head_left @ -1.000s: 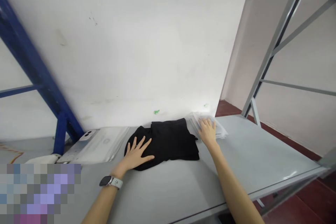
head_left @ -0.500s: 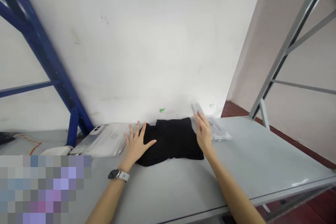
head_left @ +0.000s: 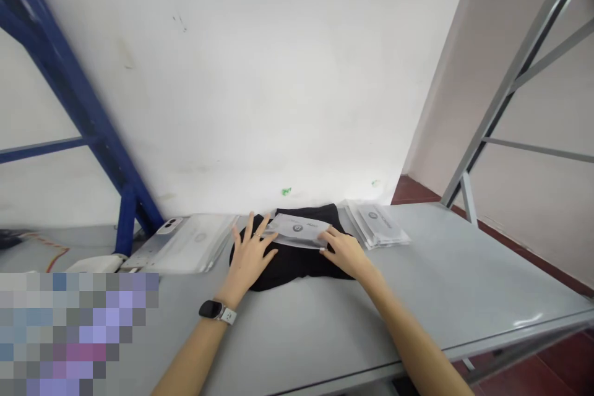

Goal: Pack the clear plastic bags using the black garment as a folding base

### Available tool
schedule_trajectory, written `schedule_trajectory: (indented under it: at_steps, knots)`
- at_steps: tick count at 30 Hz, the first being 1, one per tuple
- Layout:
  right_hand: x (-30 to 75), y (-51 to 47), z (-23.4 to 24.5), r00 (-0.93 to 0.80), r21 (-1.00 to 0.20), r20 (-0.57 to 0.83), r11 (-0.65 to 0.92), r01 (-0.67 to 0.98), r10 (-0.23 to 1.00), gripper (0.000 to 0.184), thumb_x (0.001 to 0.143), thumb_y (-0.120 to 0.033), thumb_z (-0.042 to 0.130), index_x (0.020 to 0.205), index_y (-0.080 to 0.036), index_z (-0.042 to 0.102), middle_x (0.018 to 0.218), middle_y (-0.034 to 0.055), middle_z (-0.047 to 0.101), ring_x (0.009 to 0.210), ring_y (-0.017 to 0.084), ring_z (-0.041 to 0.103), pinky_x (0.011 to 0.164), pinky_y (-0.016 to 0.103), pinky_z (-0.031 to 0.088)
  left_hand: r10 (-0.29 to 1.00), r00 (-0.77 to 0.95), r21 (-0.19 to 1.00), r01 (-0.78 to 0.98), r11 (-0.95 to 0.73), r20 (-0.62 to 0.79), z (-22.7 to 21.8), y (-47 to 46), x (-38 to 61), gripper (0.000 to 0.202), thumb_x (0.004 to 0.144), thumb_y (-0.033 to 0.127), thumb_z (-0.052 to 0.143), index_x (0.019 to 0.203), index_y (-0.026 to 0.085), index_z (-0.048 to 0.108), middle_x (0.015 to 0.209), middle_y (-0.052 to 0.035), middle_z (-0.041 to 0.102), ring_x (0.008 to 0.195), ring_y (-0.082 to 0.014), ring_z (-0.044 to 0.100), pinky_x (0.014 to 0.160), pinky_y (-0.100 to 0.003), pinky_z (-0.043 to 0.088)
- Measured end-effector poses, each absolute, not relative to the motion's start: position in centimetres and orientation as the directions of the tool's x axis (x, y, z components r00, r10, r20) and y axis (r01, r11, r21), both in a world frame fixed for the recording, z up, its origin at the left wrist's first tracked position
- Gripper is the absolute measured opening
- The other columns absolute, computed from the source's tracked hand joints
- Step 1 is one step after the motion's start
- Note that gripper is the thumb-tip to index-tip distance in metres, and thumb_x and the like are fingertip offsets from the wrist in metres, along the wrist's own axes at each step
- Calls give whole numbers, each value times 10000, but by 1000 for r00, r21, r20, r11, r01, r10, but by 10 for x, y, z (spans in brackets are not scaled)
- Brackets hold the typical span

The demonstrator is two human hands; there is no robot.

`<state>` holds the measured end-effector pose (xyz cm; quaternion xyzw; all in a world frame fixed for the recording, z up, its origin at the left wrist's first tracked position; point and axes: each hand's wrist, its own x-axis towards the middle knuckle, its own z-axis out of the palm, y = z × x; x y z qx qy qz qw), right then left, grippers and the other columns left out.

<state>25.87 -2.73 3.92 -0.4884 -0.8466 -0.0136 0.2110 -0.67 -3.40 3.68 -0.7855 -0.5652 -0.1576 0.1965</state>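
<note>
A folded black garment [head_left: 301, 263] lies on the grey table in front of me. Across its upper part rests a small white printed packet [head_left: 297, 231] with a round logo, perhaps a plastic pouch. My left hand [head_left: 249, 253] is spread over the garment's left side, its fingers apart near the packet's left end. The packet's right end is gripped between the thumb and fingers of my right hand [head_left: 342, 250]. On the left wrist sits a watch [head_left: 217, 310].
Right of the garment is a stack of similar printed packets [head_left: 378, 226]. At left lie clear plastic bags [head_left: 197, 244] with a phone [head_left: 169, 227] on them. A blue metal post [head_left: 102, 117] rises at left, a grey frame [head_left: 487, 117] at right. A white wall [head_left: 288, 86] stands behind.
My right hand has brought the packet leftward from beside the stack and laid it over the black garment. The left hand has shifted slightly right and stays spread on the garment.
</note>
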Motion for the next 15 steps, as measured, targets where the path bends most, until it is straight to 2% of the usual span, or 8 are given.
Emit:
schedule_trajectory:
  at_steps: [2,5,7,12,15]
  knots:
    - [257,-27,39,-402,-259,378,512,819,834,188,918,-190,484,1065,-242,591,1042,40,624,759,176,623,703,283,460,830,283,-107,958,-265,480,36,-35,-3,364,918,299,469,1257,308,600,1572,-15,236,1457,-384,17,1071,-752,3]
    - [250,-25,35,-357,-371,453,537,758,817,217,936,-151,387,952,-222,591,908,35,615,763,174,611,703,264,455,823,208,-59,976,-208,529,35,-34,0,386,931,278,425,1285,306,574,1563,-24,261,1456,-388,18,1033,-783,-44]
    - [246,-24,30,-326,-439,508,566,698,797,247,937,-151,350,916,-214,588,892,43,607,770,171,607,716,260,467,813,179,-51,982,-182,554,35,-34,0,401,936,271,405,1307,301,555,1561,-26,267,1455,-387,16,1026,-788,-51]
    - [243,-21,24,-350,-503,597,677,538,722,287,928,-158,338,936,-205,621,1183,91,593,987,178,620,855,284,480,824,173,-75,985,-157,540,35,-33,-7,460,886,190,448,1325,293,539,1564,-24,260,1452,-394,31,1028,-787,-50]
    - [246,-19,22,-403,-469,534,657,590,743,267,901,-131,398,991,-219,633,1304,76,553,1086,188,600,889,310,476,839,164,-68,986,-150,519,37,-33,-10,485,864,157,446,1313,305,549,1559,-18,274,1450,-393,64,1037,-786,-17]
